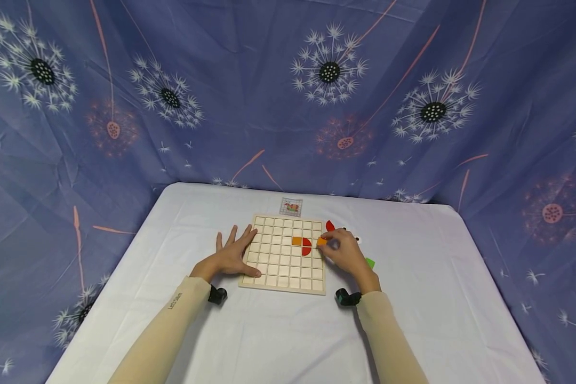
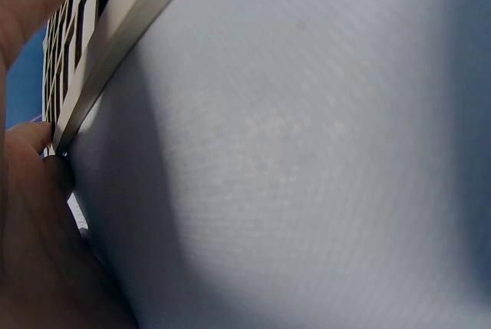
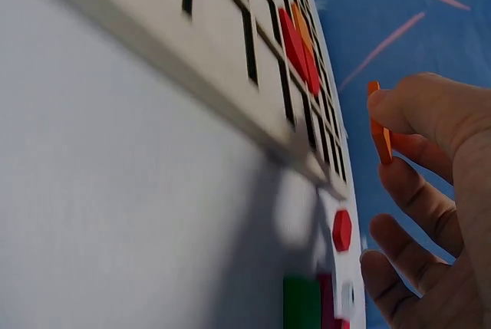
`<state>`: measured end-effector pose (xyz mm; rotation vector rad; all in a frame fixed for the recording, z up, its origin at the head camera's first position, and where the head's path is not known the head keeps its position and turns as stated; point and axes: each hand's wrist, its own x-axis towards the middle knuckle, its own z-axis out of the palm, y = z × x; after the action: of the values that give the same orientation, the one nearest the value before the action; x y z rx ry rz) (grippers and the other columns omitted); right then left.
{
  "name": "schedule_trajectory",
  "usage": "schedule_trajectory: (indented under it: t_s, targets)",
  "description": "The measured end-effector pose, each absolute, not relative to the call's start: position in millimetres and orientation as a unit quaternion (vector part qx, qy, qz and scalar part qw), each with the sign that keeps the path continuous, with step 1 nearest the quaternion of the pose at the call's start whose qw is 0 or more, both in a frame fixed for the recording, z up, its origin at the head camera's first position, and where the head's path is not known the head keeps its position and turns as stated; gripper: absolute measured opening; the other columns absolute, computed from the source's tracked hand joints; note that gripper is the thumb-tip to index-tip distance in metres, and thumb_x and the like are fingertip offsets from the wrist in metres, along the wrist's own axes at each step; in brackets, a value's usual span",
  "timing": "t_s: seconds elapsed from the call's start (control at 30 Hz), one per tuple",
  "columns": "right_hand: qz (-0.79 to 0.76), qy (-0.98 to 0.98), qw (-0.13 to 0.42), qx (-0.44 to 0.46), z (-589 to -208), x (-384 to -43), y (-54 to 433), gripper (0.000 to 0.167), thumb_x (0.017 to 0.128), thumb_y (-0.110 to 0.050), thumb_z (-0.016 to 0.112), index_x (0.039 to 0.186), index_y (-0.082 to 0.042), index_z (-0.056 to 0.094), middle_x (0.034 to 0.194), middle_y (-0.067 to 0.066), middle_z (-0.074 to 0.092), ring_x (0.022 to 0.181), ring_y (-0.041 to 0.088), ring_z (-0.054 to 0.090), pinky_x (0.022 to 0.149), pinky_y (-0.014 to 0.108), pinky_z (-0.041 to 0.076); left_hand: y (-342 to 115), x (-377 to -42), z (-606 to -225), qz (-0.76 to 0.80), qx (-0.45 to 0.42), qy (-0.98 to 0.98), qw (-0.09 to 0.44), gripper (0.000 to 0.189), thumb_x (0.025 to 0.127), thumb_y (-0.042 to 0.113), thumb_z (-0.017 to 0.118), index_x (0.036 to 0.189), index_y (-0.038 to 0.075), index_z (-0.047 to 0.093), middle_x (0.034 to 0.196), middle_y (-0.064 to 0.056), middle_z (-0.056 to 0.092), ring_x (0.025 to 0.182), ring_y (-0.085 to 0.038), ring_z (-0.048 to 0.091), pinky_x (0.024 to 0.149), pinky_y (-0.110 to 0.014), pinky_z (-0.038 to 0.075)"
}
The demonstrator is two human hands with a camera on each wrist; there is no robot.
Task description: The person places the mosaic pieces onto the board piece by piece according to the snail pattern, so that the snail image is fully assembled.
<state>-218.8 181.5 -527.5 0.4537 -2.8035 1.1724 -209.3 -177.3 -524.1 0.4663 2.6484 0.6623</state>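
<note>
A pale wooden grid board (image 1: 273,269) lies on the white table. My left hand (image 1: 229,260) is spread along its left side, thumb and fingertips on the frame. Between thumb and fingertips my right hand (image 1: 346,253) pinches an orange square tile (image 1: 322,241), near the board's right edge. In the right wrist view this held tile (image 3: 380,131) is raised, seen nearly edge-on. Right of the board's centre sits another orange square tile (image 1: 297,241), with two red quarter-circle tiles (image 1: 306,243) beside it, one above the other.
Behind the board lies a small printed picture card (image 1: 291,207). Loose pieces lie right of the board, among them a red piece (image 1: 329,226), a green piece (image 1: 370,263) and a white piece with a dark dot (image 1: 358,240), partly hidden by my right hand. A patterned blue curtain (image 1: 249,106) hangs behind the table.
</note>
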Motion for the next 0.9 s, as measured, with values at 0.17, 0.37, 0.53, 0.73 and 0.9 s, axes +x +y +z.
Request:
schedule_trajectory:
  t_s: [0.17, 0.37, 0.53, 0.73, 0.9]
  targets:
    - [0.383, -0.909, 0.012, 0.162, -526, -221, 167, 0.028, 0.089, -0.019, 0.077, 0.114, -0.007, 0.077, 0.116, 0.011, 0.071, 0.113, 0.031, 0.061, 0.105, 0.052, 0.047, -177, -210, -524, 0.236, 0.164, 0.940, 0.185, 0.129, 0.071, 0.065, 0.085, 0.168, 0.019, 0.013, 0.175, -0.004, 0.001, 0.158, -0.043, -0.014, 0.116, -0.072, -0.020]
    - [0.381, -0.909, -0.010, 0.169, -527, -223, 150, 0.026, 0.089, -0.018, 0.079, 0.113, -0.008, 0.078, 0.116, 0.009, 0.070, 0.118, 0.031, 0.056, 0.108, 0.050, 0.043, -178, -210, -524, 0.236, 0.165, 0.940, 0.185, 0.129, 0.071, 0.065, 0.085, 0.168, 0.019, 0.013, 0.175, -0.005, 0.000, 0.158, -0.042, -0.014, 0.117, -0.072, -0.020]
    - [0.368, -0.911, -0.002, 0.188, -530, -225, 139, 0.026, 0.089, -0.019, 0.081, 0.112, -0.008, 0.079, 0.114, 0.008, 0.071, 0.120, 0.031, 0.056, 0.108, 0.050, 0.044, -178, -211, -526, 0.234, 0.164, 0.940, 0.188, 0.130, 0.070, 0.066, 0.085, 0.168, 0.019, 0.011, 0.175, -0.005, -0.001, 0.158, -0.042, -0.015, 0.116, -0.071, -0.020]
    - [0.340, -0.921, -0.020, 0.191, -533, -223, 129, 0.029, 0.090, -0.022, 0.080, 0.116, -0.009, 0.078, 0.113, 0.006, 0.070, 0.129, 0.032, 0.050, 0.111, 0.050, 0.042, -179, -212, -528, 0.235, 0.164, 0.940, 0.187, 0.132, 0.070, 0.067, 0.085, 0.168, 0.019, 0.011, 0.175, -0.003, -0.001, 0.159, -0.041, -0.016, 0.116, -0.071, -0.021]
    - [0.331, -0.923, -0.027, 0.193, -535, -221, 125, 0.028, 0.091, -0.023, 0.079, 0.116, -0.010, 0.078, 0.117, 0.005, 0.070, 0.135, 0.034, 0.047, 0.116, 0.051, 0.038, -178, -211, -527, 0.238, 0.160, 0.939, 0.189, 0.132, 0.069, 0.066, 0.085, 0.168, 0.020, 0.011, 0.175, -0.003, -0.001, 0.159, -0.041, -0.016, 0.117, -0.071, -0.021]
